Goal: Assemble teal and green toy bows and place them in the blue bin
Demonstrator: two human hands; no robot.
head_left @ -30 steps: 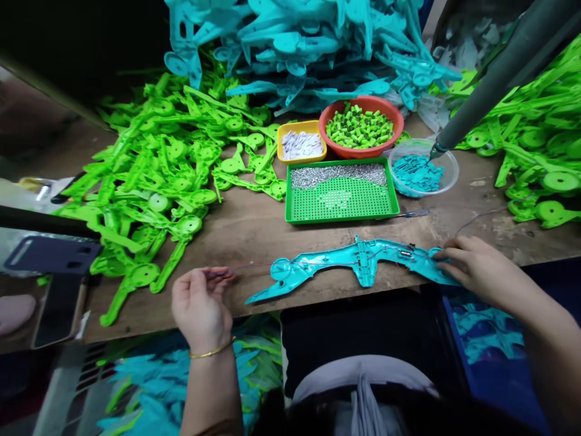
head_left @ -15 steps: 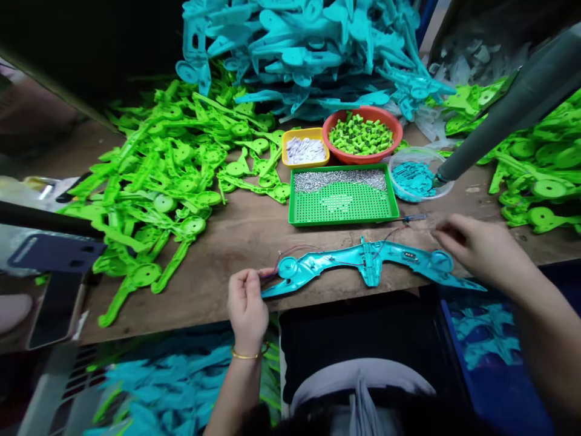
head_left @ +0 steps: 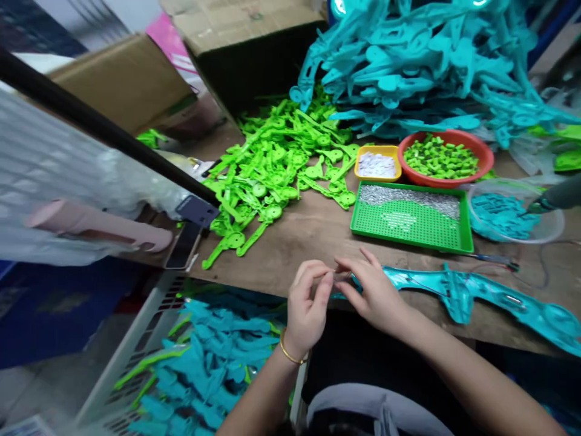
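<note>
A long blue plastic part (head_left: 458, 297) lies along the table's front edge, with thin wires along it. Over its left end, my left hand (head_left: 311, 303) is closed, thumb against fingers, on something too small to make out. My right hand (head_left: 370, 290) meets it there, its thumb and index finger near my left fingertips and its other fingers raised. What sits between the fingertips is hidden or blurred. Beyond the blue part stands a green perforated tray (head_left: 413, 230) with small silvery pieces. A screwdriver (head_left: 492, 258) lies in front of the tray.
Behind are a yellow tray (head_left: 377, 178), a red bowl (head_left: 485, 158) of green pieces and a clear tub (head_left: 556, 227). Green parts (head_left: 272, 169) and blue parts (head_left: 408, 60) are heaped behind. A phone (head_left: 183, 245), pink bottle (head_left: 100, 224) and crate (head_left: 131, 348) are left.
The view has swung to the left. My right hand has left the blue part's right end and come over to my left hand at its left end.
</note>
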